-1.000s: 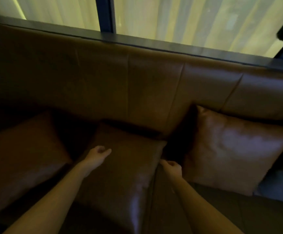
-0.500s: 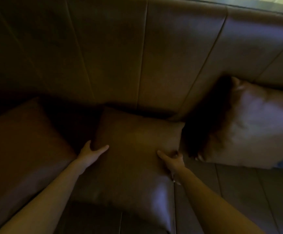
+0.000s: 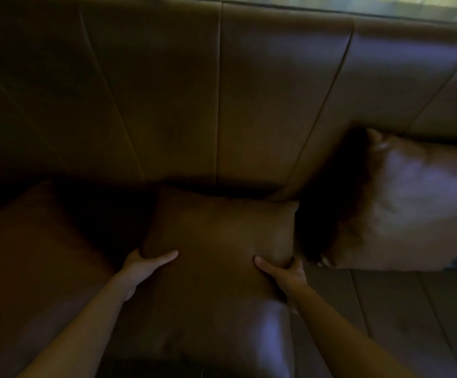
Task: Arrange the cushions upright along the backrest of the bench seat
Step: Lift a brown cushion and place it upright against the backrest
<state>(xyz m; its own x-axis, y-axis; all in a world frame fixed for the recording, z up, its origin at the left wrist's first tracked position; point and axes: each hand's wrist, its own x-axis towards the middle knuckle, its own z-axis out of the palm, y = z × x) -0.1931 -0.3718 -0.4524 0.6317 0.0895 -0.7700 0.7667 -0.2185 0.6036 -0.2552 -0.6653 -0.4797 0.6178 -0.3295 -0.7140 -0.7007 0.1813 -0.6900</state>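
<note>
The middle cushion, lying flat at the seat's back edge below the backrest, is pinched at its sides by the left hand and right hand. Next, it should be tipped upright.

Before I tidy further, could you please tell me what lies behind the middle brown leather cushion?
Behind the middle brown leather cushion, gripped by both hands, the brown leather panelled backrest rises. The dark gap between them hides the seat's back edge.

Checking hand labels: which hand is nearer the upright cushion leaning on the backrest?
Right hand, just beside its lower corner; left hand is across the middle cushion from the upright cushion.
</note>
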